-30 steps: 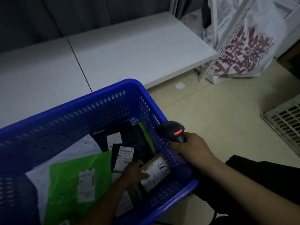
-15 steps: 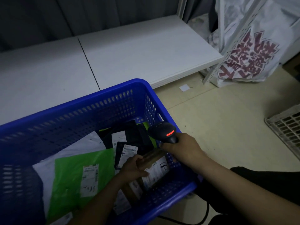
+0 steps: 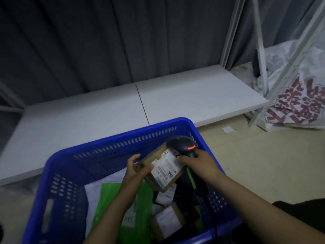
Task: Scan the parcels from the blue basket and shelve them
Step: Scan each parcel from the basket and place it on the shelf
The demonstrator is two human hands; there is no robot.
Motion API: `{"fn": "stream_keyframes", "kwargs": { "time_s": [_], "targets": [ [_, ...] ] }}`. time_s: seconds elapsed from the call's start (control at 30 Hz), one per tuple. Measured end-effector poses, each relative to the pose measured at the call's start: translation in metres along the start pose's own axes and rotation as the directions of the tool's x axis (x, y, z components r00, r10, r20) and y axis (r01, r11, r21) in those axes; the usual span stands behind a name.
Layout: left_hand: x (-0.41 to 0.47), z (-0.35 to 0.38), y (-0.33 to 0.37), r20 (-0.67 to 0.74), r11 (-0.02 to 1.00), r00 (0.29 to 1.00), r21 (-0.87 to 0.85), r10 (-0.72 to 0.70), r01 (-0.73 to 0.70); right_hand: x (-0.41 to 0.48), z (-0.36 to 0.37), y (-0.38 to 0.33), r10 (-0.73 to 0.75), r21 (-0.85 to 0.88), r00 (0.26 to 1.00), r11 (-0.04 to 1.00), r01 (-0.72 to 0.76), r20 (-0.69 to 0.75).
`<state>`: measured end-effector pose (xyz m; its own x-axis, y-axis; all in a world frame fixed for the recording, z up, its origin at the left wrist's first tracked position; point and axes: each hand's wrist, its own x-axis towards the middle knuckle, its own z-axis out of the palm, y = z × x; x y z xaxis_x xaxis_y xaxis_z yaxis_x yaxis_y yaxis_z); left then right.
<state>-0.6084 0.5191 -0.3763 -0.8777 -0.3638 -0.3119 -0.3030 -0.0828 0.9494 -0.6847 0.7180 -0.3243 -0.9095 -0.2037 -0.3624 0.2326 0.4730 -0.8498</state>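
Note:
My left hand (image 3: 138, 169) grips a small brown cardboard parcel (image 3: 162, 167) with a white label, held up above the blue basket (image 3: 109, 154). My right hand (image 3: 196, 163) holds a black barcode scanner (image 3: 182, 144) with a red light, its head right over the parcel's far end. Inside the basket lie a green mailer bag (image 3: 140, 194), a white bag (image 3: 98, 187), another small brown box (image 3: 167, 221) and dark parcels with labels. The low white shelf (image 3: 105, 111) stretches beyond the basket.
Dark grey curtain hangs behind the shelf. White metal shelf uprights (image 3: 263, 67) rise at the right, with a large white sack bearing red characters (image 3: 299, 95) behind them. A small white scrap (image 3: 227, 129) lies on the beige floor.
My left hand has lifted the brown parcel out of the basket. My right hand brought the scanner in over it. The camera tilted up, showing more shelf and curtain.

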Motion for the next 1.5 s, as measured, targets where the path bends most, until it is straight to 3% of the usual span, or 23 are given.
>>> {"fn": "stream_keyframes", "kwargs": {
  "time_s": [0.13,0.3,0.47,0.53,0.67,0.83,1.0,1.2,1.5],
  "targets": [
    [-0.009,-0.015,0.029,-0.092,0.998,0.993,0.003,0.070,-0.070,-0.001,0.012,-0.020,-0.053,0.115,0.998,0.992,0.050,0.027],
    [-0.017,-0.028,0.047,-0.174,0.993,0.984,-0.101,0.048,-0.066,-0.004,0.021,-0.041,-0.075,0.291,0.995,0.955,0.052,0.069],
    [-0.031,-0.043,0.047,0.054,0.999,0.998,-0.028,0.020,-0.018,-0.005,0.031,-0.053,-0.068,0.461,0.991,0.887,0.009,0.112],
    [-0.032,-0.048,0.044,0.085,1.000,0.996,0.003,0.014,-0.014,-0.005,0.034,-0.057,-0.053,0.510,0.990,0.860,-0.023,0.134],
    [-0.029,-0.053,0.050,-0.097,0.986,0.985,0.102,0.144,-0.134,-0.008,0.042,-0.062,-0.014,0.573,0.977,0.812,-0.113,0.213],
    [-0.022,-0.068,0.064,-0.182,0.950,0.947,0.219,0.265,-0.224,-0.008,0.044,-0.068,-0.064,0.491,0.961,0.868,-0.079,0.267],
    [-0.012,-0.115,0.084,-0.139,0.899,0.963,0.410,0.230,-0.156,-0.012,0.040,-0.077,-0.207,0.167,0.932,0.972,0.163,0.296],
    [-0.014,-0.161,0.089,-0.038,0.836,0.988,0.538,0.150,-0.106,-0.020,0.039,-0.087,-0.327,-0.043,0.822,0.919,0.391,0.466],
    [-0.018,-0.176,0.080,-0.017,0.855,0.994,0.512,0.105,-0.081,-0.024,0.042,-0.090,-0.295,-0.137,0.803,0.898,0.418,0.519]
  ]
}}
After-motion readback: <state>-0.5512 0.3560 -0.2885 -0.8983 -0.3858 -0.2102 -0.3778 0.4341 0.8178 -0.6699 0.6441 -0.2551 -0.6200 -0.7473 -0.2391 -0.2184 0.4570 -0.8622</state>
